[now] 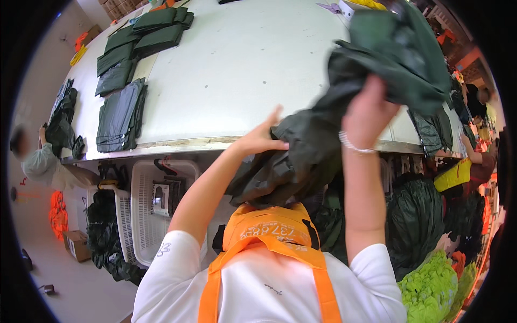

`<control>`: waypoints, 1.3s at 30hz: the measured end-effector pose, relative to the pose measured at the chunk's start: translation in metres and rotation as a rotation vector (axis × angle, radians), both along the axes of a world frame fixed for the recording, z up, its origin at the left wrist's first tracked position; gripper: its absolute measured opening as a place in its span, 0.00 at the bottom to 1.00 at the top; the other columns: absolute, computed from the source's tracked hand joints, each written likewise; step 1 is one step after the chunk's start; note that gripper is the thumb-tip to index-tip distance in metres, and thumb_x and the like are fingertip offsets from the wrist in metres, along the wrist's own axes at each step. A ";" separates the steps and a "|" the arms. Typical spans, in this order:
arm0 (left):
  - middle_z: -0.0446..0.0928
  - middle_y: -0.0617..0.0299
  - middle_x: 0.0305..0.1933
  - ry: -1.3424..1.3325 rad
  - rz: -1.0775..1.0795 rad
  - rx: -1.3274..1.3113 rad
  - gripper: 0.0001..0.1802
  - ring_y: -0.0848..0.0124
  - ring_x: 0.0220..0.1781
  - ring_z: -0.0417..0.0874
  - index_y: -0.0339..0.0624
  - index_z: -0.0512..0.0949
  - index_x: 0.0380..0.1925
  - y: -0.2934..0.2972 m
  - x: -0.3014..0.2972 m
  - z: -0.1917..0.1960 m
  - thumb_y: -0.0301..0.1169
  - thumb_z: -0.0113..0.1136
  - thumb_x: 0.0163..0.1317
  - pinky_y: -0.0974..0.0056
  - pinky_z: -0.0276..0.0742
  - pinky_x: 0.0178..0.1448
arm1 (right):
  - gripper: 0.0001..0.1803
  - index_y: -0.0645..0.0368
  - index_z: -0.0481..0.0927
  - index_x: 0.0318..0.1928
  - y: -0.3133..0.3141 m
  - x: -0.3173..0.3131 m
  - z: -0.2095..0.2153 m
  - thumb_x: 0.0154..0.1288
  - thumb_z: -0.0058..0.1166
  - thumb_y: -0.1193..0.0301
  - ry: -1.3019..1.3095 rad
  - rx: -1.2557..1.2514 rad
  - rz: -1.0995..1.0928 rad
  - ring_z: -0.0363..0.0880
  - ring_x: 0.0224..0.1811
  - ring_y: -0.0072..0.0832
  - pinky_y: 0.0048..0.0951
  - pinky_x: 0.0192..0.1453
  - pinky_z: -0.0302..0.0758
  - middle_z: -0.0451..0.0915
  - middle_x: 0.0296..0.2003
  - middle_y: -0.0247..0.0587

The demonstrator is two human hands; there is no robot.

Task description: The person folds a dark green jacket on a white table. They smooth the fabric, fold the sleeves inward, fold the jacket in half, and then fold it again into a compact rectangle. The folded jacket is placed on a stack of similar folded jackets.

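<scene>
A dark green garment (307, 137) of thin, slightly shiny cloth hangs in bunched folds from above the table's right side down over its near edge. My right hand (371, 110) is raised and closed on its upper part, which is blurred by motion. My left hand (261, 137) is beside the lower folds, thumb and fingers spread apart, with the thumb against the cloth. The garment's lower end falls in front of my orange apron (269, 226). Its exact kind cannot be made out.
Folded dark green garments (121, 116) lie in stacks on the white table (215, 81) at the left. White plastic baskets (141, 215) stand beneath its edge. Dark green cloth (414, 220) and lime-green bundles (431, 285) sit at my right. A person (40, 161) works at far left, others at right.
</scene>
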State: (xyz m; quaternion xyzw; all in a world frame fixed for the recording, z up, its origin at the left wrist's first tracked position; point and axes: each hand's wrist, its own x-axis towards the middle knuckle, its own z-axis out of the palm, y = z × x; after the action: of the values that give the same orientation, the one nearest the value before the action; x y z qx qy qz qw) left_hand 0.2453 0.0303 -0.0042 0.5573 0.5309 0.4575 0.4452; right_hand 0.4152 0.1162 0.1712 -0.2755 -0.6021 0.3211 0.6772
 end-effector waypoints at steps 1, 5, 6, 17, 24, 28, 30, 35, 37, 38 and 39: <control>0.64 0.51 0.66 -0.088 -0.152 -0.175 0.51 0.66 0.66 0.62 0.36 0.50 0.70 0.019 0.012 -0.001 0.32 0.68 0.49 0.61 0.58 0.70 | 0.18 0.64 0.75 0.51 -0.011 -0.009 -0.010 0.61 0.53 0.68 -0.530 0.110 -0.042 0.74 0.48 0.34 0.35 0.54 0.70 0.76 0.49 0.44; 0.64 0.51 0.66 -0.010 -0.322 -0.037 0.52 0.65 0.66 0.63 0.36 0.49 0.70 -0.037 0.023 0.060 0.33 0.69 0.49 0.61 0.58 0.69 | 0.24 0.50 0.73 0.57 -0.095 -0.020 -0.063 0.57 0.53 0.68 -1.058 0.540 0.533 0.73 0.52 0.42 0.40 0.57 0.70 0.74 0.49 0.47; 0.64 0.51 0.66 -0.037 -0.406 -0.003 0.52 0.65 0.66 0.64 0.36 0.49 0.70 -0.039 0.030 0.051 0.34 0.69 0.49 0.61 0.59 0.69 | 0.27 0.46 0.72 0.59 -0.108 -0.008 -0.086 0.56 0.53 0.69 -1.013 0.536 0.640 0.72 0.54 0.43 0.41 0.59 0.71 0.73 0.50 0.47; 0.65 0.50 0.66 0.148 0.175 0.110 0.55 0.64 0.64 0.67 0.37 0.47 0.71 -0.118 0.036 0.055 0.37 0.70 0.48 0.60 0.60 0.68 | 0.62 0.59 0.51 0.70 -0.101 0.098 -0.188 0.38 0.72 0.48 -1.048 0.106 0.640 0.43 0.73 0.54 0.52 0.73 0.45 0.45 0.70 0.60; 0.65 0.50 0.65 -0.152 0.137 0.318 0.57 0.64 0.63 0.69 0.37 0.46 0.71 -0.093 -0.002 0.115 0.39 0.71 0.47 0.60 0.61 0.68 | 0.12 0.61 0.80 0.44 -0.063 0.054 -0.211 0.61 0.51 0.72 -0.312 -0.235 0.228 0.77 0.46 0.26 0.27 0.53 0.73 0.80 0.41 0.38; 0.65 0.50 0.65 -0.941 -0.393 0.053 0.58 0.63 0.63 0.70 0.37 0.45 0.71 -0.079 -0.037 0.096 0.40 0.72 0.47 0.60 0.62 0.67 | 0.15 0.61 0.74 0.47 0.000 0.134 -0.149 0.60 0.54 0.71 -0.421 0.074 -0.110 0.72 0.44 0.23 0.25 0.52 0.71 0.74 0.40 0.34; 0.66 0.51 0.65 -1.326 -0.696 -0.398 0.59 0.65 0.59 0.73 0.35 0.52 0.69 -0.096 -0.048 0.025 0.50 0.74 0.43 0.63 0.66 0.64 | 0.16 0.63 0.75 0.48 0.003 0.149 -0.096 0.60 0.54 0.71 -0.544 0.147 -0.209 0.73 0.38 0.22 0.23 0.48 0.72 0.75 0.37 0.33; 0.83 0.60 0.40 0.029 -0.432 -0.455 0.13 0.69 0.45 0.80 0.40 0.83 0.39 -0.140 0.005 0.031 0.34 0.68 0.56 0.62 0.74 0.53 | 0.20 0.66 0.73 0.53 0.001 0.174 -0.040 0.60 0.53 0.75 -0.361 -0.152 -0.124 0.74 0.30 0.20 0.18 0.40 0.73 0.77 0.33 0.35; 0.78 0.53 0.31 0.420 0.086 0.212 0.07 0.57 0.34 0.77 0.41 0.81 0.29 -0.142 -0.031 0.027 0.29 0.68 0.49 0.58 0.73 0.41 | 0.19 0.66 0.73 0.53 -0.004 0.182 -0.028 0.61 0.52 0.76 -0.412 -0.028 -0.196 0.74 0.29 0.20 0.17 0.38 0.73 0.77 0.32 0.35; 0.77 0.55 0.30 0.620 0.461 0.187 0.06 0.56 0.33 0.77 0.41 0.80 0.25 -0.154 -0.049 0.038 0.26 0.67 0.46 0.58 0.71 0.39 | 0.19 0.67 0.73 0.53 -0.008 0.183 -0.023 0.61 0.52 0.75 -0.555 0.093 -0.237 0.75 0.31 0.20 0.18 0.38 0.73 0.78 0.32 0.36; 0.75 0.55 0.27 0.645 0.661 0.244 0.06 0.57 0.35 0.78 0.39 0.78 0.24 -0.157 -0.073 0.044 0.25 0.67 0.46 0.59 0.72 0.41 | 0.19 0.67 0.73 0.53 -0.019 0.193 -0.009 0.61 0.52 0.75 -0.710 0.227 -0.335 0.76 0.32 0.21 0.19 0.37 0.74 0.78 0.32 0.37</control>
State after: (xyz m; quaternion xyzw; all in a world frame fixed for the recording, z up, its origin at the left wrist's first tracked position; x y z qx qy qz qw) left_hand 0.1722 -0.1264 0.0393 0.5202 0.7334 0.4372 0.0194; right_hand 0.6077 0.0973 0.1619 -0.3870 -0.7769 0.0227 0.4961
